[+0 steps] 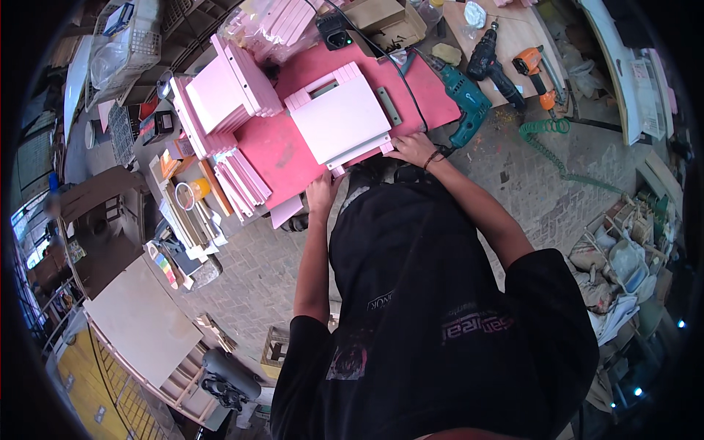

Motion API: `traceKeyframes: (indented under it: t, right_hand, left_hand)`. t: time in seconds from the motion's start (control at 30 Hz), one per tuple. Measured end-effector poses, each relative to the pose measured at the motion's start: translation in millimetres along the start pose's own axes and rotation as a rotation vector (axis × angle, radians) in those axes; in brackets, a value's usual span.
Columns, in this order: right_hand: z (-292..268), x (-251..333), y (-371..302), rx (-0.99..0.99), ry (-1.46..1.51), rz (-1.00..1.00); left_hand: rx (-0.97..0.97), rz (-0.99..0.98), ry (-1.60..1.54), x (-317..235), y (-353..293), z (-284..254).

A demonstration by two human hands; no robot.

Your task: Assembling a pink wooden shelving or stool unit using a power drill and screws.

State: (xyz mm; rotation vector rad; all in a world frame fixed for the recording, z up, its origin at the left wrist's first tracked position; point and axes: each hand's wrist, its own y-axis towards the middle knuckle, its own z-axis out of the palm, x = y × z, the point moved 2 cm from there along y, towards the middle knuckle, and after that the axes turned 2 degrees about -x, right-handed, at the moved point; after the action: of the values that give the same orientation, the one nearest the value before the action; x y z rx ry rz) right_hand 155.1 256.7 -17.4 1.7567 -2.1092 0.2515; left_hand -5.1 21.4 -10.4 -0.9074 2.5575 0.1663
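Observation:
A pale pink panel assembly (pixel 341 121) lies at the near edge of the red tabletop (pixel 275 158). It has a flat top board, a slatted far end with a slot, and short pink ends sticking out at its two near corners. My left hand (pixel 321 193) is closed at the near left corner, and its fingertips are partly hidden. At the near right corner my right hand (pixel 415 149) grips the other pink end, its fingers tucked at the edge. Close to the panel's right side lies a grey-green strip with holes (pixel 388 106).
Stacked pink boards (pixel 224 99) and pink slats (pixel 246 183) sit left. Right are a teal drill (pixel 469 103), a black drill (pixel 488 62) and an orange air tool (pixel 532 64) with a coiled green hose (pixel 543 132). A black cable (pixel 411 92) crosses the tabletop. A cardboard box (pixel 403 26) holds screws.

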Motion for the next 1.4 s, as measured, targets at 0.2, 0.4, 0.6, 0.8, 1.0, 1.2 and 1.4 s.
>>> traceKeyframes:
  t: [0.2,0.4,0.6,0.8,1.0,1.2,1.4]
  right_hand:
    - [2.4,2.0,-7.5,-0.052,-0.059,-0.011]
    - [-6.9,1.2,-6.6,-0.044,-0.062,0.034]
    - [-2.0,2.7,-11.5,-0.074,-0.073,0.062]
    - [-10.8,11.2,2.2,0.037,-0.073,0.101]
    - [2.2,-1.5,-5.6,0.007,0.124,0.184]
    - [-0.6,-4.1,-3.0,0.098,0.175,0.240]
    - [-2.4,-6.4,2.9,0.204,0.130,0.230]
  left_hand:
    - [0.028,0.088,-0.025,5.3,-4.9,-11.8]
    - [0.047,0.088,-0.125,-22.0,24.7,-57.0]
    - [-0.283,0.242,-0.418,-77.8,191.4,-69.5]
    - [0.009,0.152,-0.277,-49.7,263.5,-5.0]
    - [0.182,-0.019,-0.431,-53.4,261.3,9.8]
    - [0.044,0.061,-0.403,-47.9,258.1,15.2]
    - [0.020,0.096,-0.382,-51.2,255.0,14.7]
